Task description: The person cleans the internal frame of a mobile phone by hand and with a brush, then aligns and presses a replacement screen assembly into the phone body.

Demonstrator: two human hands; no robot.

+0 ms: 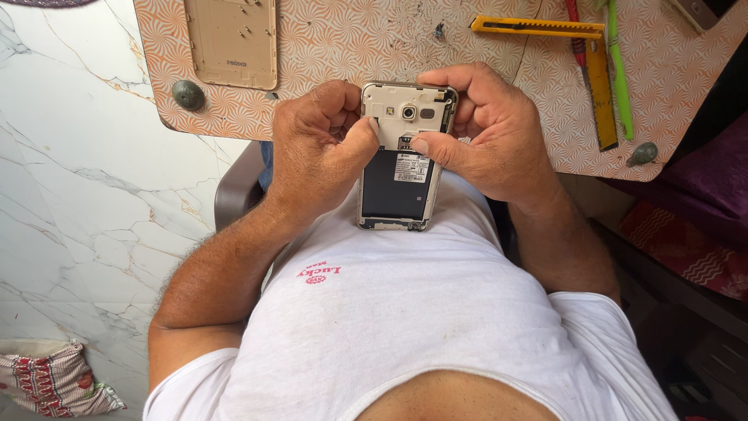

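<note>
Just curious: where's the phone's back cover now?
The back cover lies inner side up on the patterned table, upper left, beyond the left hand.

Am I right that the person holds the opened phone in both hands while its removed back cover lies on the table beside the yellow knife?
Not quite: in the head view the back cover lies far from the yellow knife, at the table's opposite end. Both the left hand and right hand hold the phone.

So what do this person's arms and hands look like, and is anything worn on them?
Both arms are bare and hairy up to the short white T-shirt sleeves. The left hand and right hand are broad, with no gloves; no rings or watch show.
</note>
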